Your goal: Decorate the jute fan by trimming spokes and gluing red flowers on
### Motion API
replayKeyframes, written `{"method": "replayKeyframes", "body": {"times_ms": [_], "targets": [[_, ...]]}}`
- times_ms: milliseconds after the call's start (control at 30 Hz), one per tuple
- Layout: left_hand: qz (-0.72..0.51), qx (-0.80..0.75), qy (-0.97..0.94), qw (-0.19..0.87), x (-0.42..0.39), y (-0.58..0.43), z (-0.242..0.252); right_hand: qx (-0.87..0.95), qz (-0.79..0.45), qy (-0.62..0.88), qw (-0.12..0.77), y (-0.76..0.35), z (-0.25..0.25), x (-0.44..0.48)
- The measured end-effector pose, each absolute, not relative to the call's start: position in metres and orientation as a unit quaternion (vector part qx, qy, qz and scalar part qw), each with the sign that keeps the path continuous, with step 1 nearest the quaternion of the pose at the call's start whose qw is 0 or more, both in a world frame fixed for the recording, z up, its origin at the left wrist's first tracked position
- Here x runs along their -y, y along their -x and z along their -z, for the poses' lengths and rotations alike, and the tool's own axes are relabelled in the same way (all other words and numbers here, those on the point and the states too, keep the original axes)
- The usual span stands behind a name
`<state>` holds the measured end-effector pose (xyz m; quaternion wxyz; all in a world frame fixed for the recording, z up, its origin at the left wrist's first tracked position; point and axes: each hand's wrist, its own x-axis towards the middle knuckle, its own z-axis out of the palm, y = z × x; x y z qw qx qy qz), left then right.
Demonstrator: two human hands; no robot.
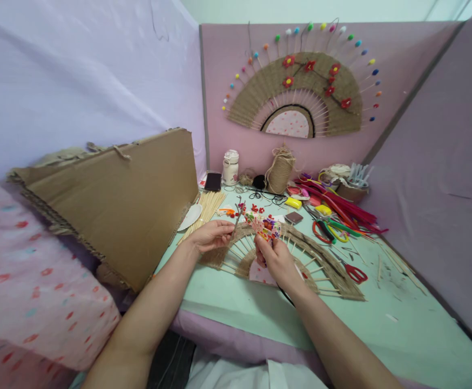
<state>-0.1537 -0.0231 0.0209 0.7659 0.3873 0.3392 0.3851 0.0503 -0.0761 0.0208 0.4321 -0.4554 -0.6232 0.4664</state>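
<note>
My left hand [214, 236] pinches a thin dark twig [237, 219] between thumb and fingertips, and holds it upright over the left part of a woven twine fan [331, 256]. Small red flowers show around the twig's upper end; which are fixed to it I cannot tell. My right hand [275, 260] is closed round a flower-patterned glue gun [269, 227], its tip pointing left towards the twig. A black cord [287, 296] trails below that hand. Under both hands lies the fan, with pale stick ribs and a pink dotted centre [260, 273], partly hidden by my right hand.
A cardboard sheet [139, 194] leans at left beside thin sticks [207, 208]. Red-handled scissors [355, 273] and pliers [323, 231] lie at right, near red pipe cleaners [341, 202]. Behind stand a twine spool [280, 170] and white jar [230, 167]. A decorated fan [260, 100] hangs on the back panel.
</note>
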Motion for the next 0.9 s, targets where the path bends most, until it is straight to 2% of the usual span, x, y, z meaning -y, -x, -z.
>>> {"method": "replayKeyframes", "body": {"times_ms": [733,900], "targets": [[-0.403,-0.341,-0.375,0.762,0.021,0.156,-0.018,0.634,-0.471,0.464,0.401,-0.05,-0.023,0.082],[-0.454,-0.332,-0.343,0.752,0.017,0.156,-0.017,0.631,-0.486,0.446,0.408,-0.05,-0.025,0.087]]}}
